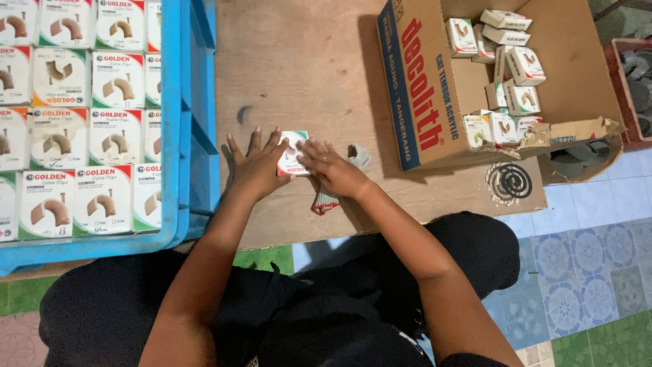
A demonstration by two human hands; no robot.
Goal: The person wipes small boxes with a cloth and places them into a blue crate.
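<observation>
Left hand: the left hand (257, 166) is lying flat on the wooden board (305, 75), fingers spread wide and pointing toward twelve o'clock, its fingertips pressing on the left edge of the small box (292, 151); it is not gripping, only pinning.
Right hand: the right hand (331, 166) is coming in from five o'clock, fingers stretched out and loosely parted, resting on the right side of the same small box; nothing is being clasped in it either.
Small box: it is lying flat on the board between the two hands, white with a red and green trim, near the middle of the view; both hands are touching it and partly covering it.
Cloth glove: a grey knit glove (333, 194) with a red cuff is lying on the board under the right wrist, poking out at three and six o'clock of that hand.
Blue crate: at nine o'clock of the hands, the blue plastic crate (193, 115) is sitting beside the board, its rows packed with matching small boxes (102, 136), faces up.
Cardboard carton: at two o'clock, a big brown cardboard carton (414, 88) is lying open on the board, holding a loose jumble of the same kind of boxes (506, 75).
Coil: at three o'clock, near the board's edge, a dark spiral coil (511, 181) is resting just in front of the carton.
Person: dark-clothed knees are showing at six o'clock, over a patterned tile floor (584, 272).
</observation>
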